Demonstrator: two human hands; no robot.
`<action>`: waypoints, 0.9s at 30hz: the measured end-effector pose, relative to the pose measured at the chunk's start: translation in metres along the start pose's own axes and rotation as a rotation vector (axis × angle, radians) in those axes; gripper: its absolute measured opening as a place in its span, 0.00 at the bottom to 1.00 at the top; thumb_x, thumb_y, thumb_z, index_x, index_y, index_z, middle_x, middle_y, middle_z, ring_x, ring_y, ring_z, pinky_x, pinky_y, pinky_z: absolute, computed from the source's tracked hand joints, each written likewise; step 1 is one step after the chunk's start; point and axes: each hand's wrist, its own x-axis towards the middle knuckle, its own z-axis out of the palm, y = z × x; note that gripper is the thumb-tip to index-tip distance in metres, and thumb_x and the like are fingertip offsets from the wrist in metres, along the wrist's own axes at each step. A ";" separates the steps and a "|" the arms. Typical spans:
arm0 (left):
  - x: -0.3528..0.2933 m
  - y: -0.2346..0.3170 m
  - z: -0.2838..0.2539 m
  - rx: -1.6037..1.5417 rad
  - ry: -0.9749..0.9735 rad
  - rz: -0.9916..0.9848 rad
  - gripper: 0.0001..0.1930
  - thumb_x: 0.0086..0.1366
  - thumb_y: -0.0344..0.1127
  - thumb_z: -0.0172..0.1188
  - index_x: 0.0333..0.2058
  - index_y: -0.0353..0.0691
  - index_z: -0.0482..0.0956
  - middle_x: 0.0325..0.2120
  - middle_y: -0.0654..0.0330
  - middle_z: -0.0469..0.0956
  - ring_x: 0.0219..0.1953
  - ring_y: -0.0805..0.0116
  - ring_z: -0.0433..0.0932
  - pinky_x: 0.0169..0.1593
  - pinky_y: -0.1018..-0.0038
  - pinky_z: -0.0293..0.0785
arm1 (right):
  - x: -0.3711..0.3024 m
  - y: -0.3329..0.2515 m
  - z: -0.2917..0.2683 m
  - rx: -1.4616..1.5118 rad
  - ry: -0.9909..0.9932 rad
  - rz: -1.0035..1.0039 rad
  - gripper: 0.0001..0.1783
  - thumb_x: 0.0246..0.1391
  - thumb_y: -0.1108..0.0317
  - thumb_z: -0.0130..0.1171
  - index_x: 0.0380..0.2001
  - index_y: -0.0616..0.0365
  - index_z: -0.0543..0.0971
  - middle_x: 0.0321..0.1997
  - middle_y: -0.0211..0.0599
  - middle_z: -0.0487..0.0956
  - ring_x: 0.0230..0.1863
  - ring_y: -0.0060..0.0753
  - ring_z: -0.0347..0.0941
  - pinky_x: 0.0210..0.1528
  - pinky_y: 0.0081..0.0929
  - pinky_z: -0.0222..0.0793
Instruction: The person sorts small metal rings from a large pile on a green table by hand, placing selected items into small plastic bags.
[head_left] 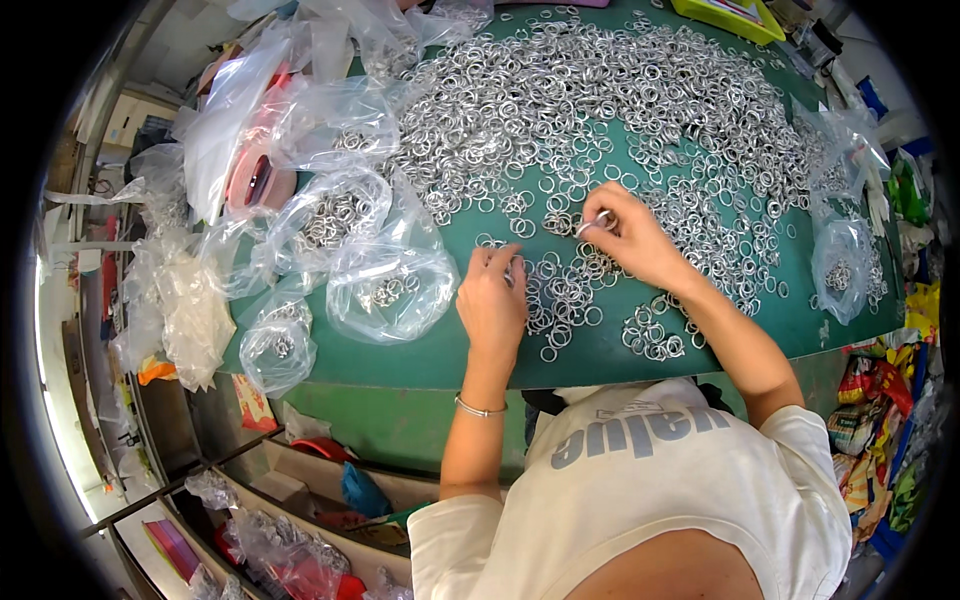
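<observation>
Silver metal rings [480,105] lie heaped over the far part of the green table [430,365], with looser clusters scattered nearer me. My right hand [632,238] is closed, pinching a few metal rings [597,224] between thumb and fingers just above the tabletop. To its left, my left hand [492,305] is low over the table with its fingers curled. A bit of silver shows between its thumb and fingers, seemingly rings, though the fingers partly cover it. A small pile of rings [565,300] lies between the two hands.
Clear plastic bags [395,290] with rings inside stand along the table's left side, beside a pink roll [262,180]. Another bag [840,265] lies at the right edge. A yellow tray [735,18] is at the far right. Open drawers [290,480] hold bags below left.
</observation>
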 end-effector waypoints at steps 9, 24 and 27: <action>0.040 -0.005 0.015 0.254 -0.114 0.104 0.04 0.52 0.34 0.62 0.29 0.45 0.80 0.26 0.59 0.74 0.25 0.55 0.75 0.28 0.64 0.69 | -0.005 0.013 -0.017 1.257 -0.110 0.386 0.05 0.56 0.69 0.52 0.31 0.59 0.70 0.29 0.34 0.70 0.31 0.25 0.68 0.28 0.18 0.64; -0.019 0.015 -0.022 -0.117 -0.059 -0.013 0.04 0.53 0.30 0.62 0.29 0.41 0.79 0.26 0.59 0.74 0.20 0.62 0.73 0.25 0.69 0.68 | 0.022 0.016 0.048 -0.771 -0.019 -0.216 0.08 0.43 0.64 0.62 0.27 0.55 0.78 0.21 0.35 0.77 0.26 0.42 0.73 0.24 0.35 0.66; -0.028 0.012 -0.023 -0.120 -0.075 -0.046 0.04 0.53 0.30 0.62 0.29 0.41 0.79 0.25 0.61 0.73 0.19 0.64 0.73 0.25 0.70 0.68 | 0.030 0.020 0.059 -0.935 -0.066 -0.287 0.06 0.44 0.67 0.60 0.24 0.56 0.75 0.22 0.35 0.77 0.28 0.40 0.73 0.25 0.37 0.67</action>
